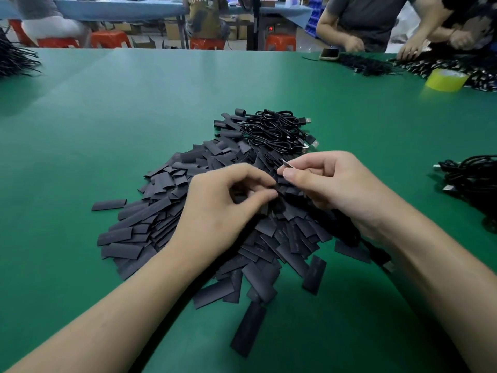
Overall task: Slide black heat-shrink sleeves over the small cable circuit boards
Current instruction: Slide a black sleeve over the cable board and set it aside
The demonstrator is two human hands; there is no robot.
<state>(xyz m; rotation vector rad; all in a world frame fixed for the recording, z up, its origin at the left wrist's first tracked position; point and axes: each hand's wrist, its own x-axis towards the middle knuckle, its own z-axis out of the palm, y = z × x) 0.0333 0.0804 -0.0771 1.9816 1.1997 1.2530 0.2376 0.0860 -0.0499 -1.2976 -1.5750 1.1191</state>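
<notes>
A big heap of flat black heat-shrink sleeves point(166, 211) lies on the green table point(134, 117) in front of me. My left hand point(223, 203) hovers over the heap, thumb and forefinger pinching a black sleeve point(265, 208) at its tip. My right hand point(330, 184) pinches a small cable circuit board point(287, 164), whose metallic end pokes out past my thumb; its black cable point(376, 251) trails under my wrist to the right. The two hands are almost touching. Behind the heap sits a bundle of black USB cables point(277, 130) with sleeves on them.
Another coil of black cables point(468, 179) lies at the right edge. A yellow tape roll point(445, 79), a phone point(329, 54) and more cables point(368, 66) lie at the far right, where other people work. A cable pile point(13, 57) sits far left.
</notes>
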